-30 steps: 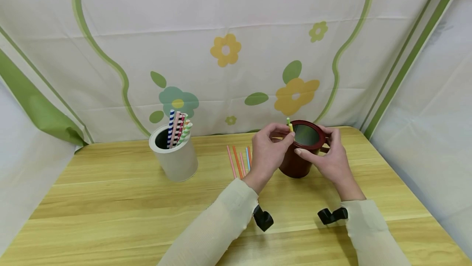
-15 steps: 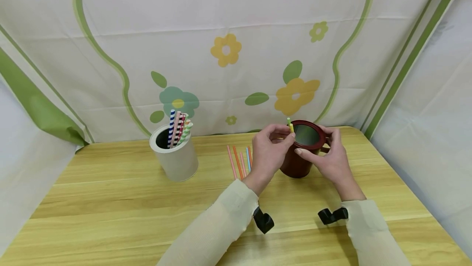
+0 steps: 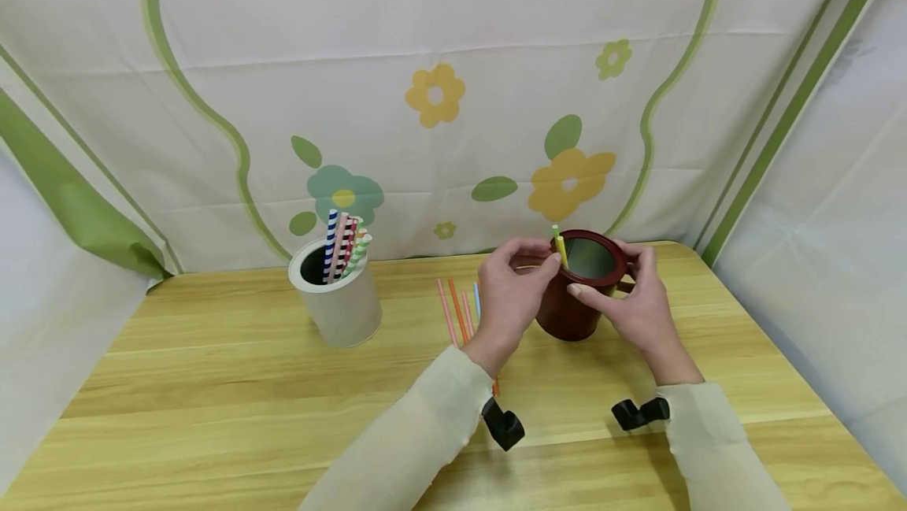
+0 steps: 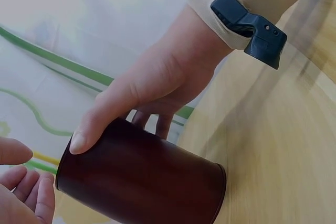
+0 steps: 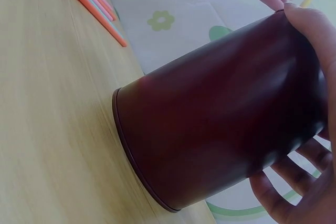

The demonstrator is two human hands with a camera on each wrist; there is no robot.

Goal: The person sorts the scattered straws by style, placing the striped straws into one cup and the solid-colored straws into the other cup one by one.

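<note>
My right hand grips a dark red cup standing on the table; its thumb lies over the rim's near side in the left wrist view. At the cup's left rim stand a green straw and a yellow straw, their lower ends hidden inside. My left hand is beside that rim, close to the straws. The left wrist view shows its thumb and fingers apart, with the yellow straw beyond them. Behind the left hand, several pink, orange and blue straws lie on the table, partly covered.
A white cup with several striped straws stands on the left of the wooden table. A flower-patterned curtain hangs behind the table's back edge. A black wrist mount sits below the left sleeve.
My left hand has let go of the yellow and green straws and drawn slightly left, leaving more of the yellow one visible. My right hand and the dark red cup stay in place.
</note>
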